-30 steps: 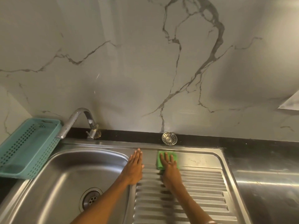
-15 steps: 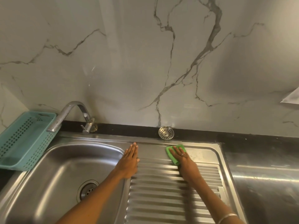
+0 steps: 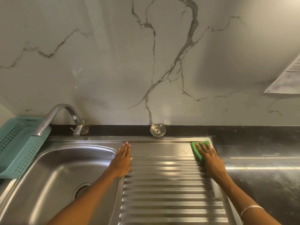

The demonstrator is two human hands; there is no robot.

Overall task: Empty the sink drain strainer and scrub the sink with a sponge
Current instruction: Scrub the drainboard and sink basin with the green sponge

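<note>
A steel sink [image 3: 68,161] with a ribbed drainboard [image 3: 168,189] fills the lower view. My right hand [image 3: 209,159] presses flat on a green sponge [image 3: 197,150] at the drainboard's far right corner. My left hand [image 3: 122,159] lies flat, fingers together, on the ridge between the basin and the drainboard, holding nothing. The round metal drain strainer [image 3: 157,130] leans against the black ledge behind the sink. The drain opening [image 3: 81,190] in the basin is partly hidden by my left forearm.
A curved steel tap [image 3: 55,116] stands at the back left, its spout over a teal perforated basket [image 3: 17,143]. A dark counter [image 3: 259,172] extends to the right. A marble wall rises behind, with a paper sheet [image 3: 287,78] at the far right.
My right hand has slid the sponge rightward along the back of the drainboard, from near its left end to the far right corner. My left hand stays put.
</note>
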